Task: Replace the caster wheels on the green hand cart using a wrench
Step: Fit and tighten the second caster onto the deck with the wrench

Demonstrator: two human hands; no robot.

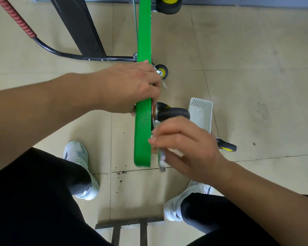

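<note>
Quite a bit is hard to read here. The wrench (161,158) in the right hand (185,148) is a motion-blurred silvery streak, so its head and whatever it's on can't be made out. The caster wheel (173,114) just above that hand is partly covered by it, and its mounting plate is mostly tucked behind the cart's edge. Another caster (169,4) is cut off by the top of the frame. A black and yellow tool (227,146) on the floor pokes out from behind the right wrist, the rest is hidden.

The green hand cart (143,135) stands on its edge on the tiled floor (256,86), seen edge-on between the person's shoes. The left hand (132,87) reaches across and clamps over the top edge, fingers wrapped down the wheel side with the tips out of sight. The right hand's fingers are curled, pinching the wrench right beside the cart's near end. A white slotted basket (202,112) sits on the floor just past the caster.
</note>
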